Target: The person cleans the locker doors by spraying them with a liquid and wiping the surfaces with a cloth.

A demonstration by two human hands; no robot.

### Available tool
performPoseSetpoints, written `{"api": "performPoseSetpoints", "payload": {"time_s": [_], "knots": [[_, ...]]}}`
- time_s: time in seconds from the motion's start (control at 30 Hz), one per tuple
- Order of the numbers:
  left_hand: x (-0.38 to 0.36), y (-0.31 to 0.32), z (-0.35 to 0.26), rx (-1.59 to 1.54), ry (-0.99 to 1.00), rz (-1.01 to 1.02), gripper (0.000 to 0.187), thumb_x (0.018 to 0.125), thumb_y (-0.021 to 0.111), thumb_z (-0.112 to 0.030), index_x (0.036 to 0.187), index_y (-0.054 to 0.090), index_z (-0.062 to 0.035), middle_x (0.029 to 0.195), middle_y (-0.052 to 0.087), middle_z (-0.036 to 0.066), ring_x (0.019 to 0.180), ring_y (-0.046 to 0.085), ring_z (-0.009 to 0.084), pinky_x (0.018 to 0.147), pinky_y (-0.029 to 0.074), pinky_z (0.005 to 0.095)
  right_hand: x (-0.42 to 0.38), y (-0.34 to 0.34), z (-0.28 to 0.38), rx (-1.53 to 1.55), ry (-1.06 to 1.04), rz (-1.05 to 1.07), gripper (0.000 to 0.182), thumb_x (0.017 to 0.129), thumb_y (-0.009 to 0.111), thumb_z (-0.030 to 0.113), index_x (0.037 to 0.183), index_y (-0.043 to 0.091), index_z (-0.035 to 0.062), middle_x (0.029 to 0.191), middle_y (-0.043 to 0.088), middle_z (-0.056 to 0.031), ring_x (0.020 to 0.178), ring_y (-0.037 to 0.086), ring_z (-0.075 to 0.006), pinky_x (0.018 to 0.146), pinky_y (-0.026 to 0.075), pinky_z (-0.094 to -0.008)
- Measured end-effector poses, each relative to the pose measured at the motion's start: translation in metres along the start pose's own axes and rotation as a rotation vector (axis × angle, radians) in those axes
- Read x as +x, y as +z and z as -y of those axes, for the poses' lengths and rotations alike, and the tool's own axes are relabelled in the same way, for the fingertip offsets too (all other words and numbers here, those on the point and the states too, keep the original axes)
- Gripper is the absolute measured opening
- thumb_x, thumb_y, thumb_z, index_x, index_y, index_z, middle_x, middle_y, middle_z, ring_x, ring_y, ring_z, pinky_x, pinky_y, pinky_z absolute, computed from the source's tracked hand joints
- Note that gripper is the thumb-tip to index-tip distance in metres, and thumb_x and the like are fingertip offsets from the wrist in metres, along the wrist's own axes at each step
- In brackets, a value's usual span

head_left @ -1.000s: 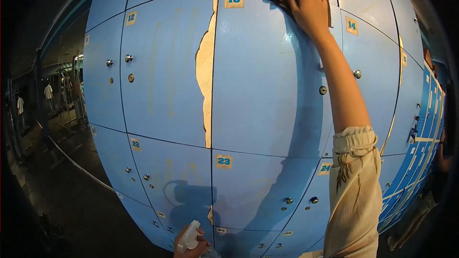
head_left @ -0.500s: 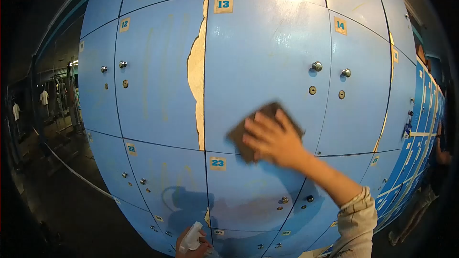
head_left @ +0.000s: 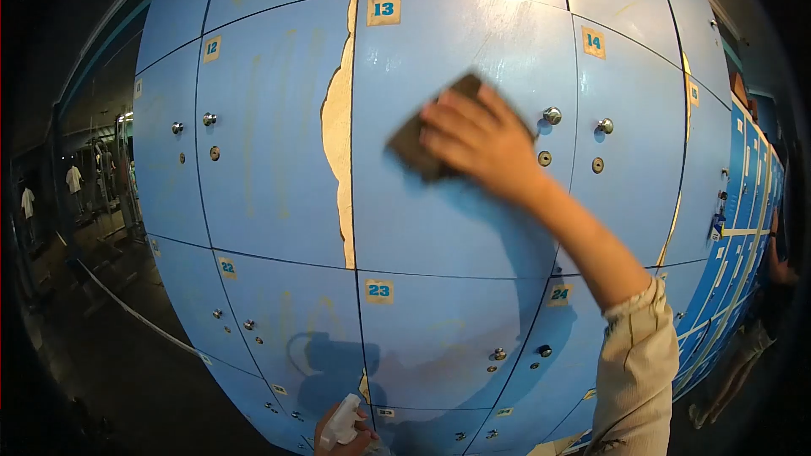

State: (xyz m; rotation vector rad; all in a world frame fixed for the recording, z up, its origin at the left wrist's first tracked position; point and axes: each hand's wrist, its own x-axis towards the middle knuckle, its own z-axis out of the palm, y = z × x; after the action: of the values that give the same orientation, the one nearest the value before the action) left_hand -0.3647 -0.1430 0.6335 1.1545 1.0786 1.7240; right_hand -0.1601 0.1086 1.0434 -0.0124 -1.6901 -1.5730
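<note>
My right hand (head_left: 481,139) presses a dark brown cloth (head_left: 427,147) against blue locker door 13 (head_left: 439,228), left of its round knob (head_left: 552,115). The fingers lie over the cloth, and both are slightly smeared by motion. Low in the view, my left hand (head_left: 325,435) is wrapped around a spray bottle with a white trigger head (head_left: 344,420). The bottle's body is mostly out of view. A ragged pale strip (head_left: 338,126) runs along the edge between doors 12 and 13, where the blue surface is torn off.
Neighbouring locker doors carry number labels, knobs and keyholes, such as the label 14 (head_left: 593,42) and the label 23 (head_left: 379,291). Yellowish streaks mark door 12 (head_left: 262,135). More blue lockers (head_left: 743,185) stand at far right, with a person (head_left: 748,329) partly visible beside them.
My right hand has moved the cloth upward across door 13, from near its bottom edge to about mid-height. The left hand and spray bottle have barely shifted.
</note>
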Motion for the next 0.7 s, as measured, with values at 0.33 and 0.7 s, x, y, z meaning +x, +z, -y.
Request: {"api": "performPoseSetpoints", "payload": {"time_s": [0.33, 0.7], "knots": [[-0.007, -0.012, 0.010, -0.137, 0.056, -0.074, 0.070, 0.082, 0.074, -0.004, 0.144, 0.040, -0.0009, 0.103, 0.058, 0.005, 0.083, 0.060, 0.0139, 0.076, 0.056, 0.0317, 0.062, 0.036, -0.139, -0.149, 0.458, -0.200, 0.038, 0.091, 0.062, 0.032, 0.129, 0.061, 0.0227, 0.134, 0.057, -0.0054, 0.126, 0.051, -0.0294, 0.106, 0.037, -0.0456], [0.000, -0.008, 0.019, -0.161, 0.055, -0.051, 0.071, 0.081, 0.074, -0.002, 0.144, 0.041, -0.0007, 0.107, 0.059, 0.004, 0.083, 0.058, 0.0131, 0.076, 0.053, 0.0291, -0.037, -0.037, 0.053, 0.370, 0.208, 0.221, 0.050, 0.075, 0.074, 0.034, 0.121, 0.062, 0.0215, 0.146, 0.047, -0.0062, 0.138, 0.039, -0.0268, 0.111, 0.030, -0.0536]]}}
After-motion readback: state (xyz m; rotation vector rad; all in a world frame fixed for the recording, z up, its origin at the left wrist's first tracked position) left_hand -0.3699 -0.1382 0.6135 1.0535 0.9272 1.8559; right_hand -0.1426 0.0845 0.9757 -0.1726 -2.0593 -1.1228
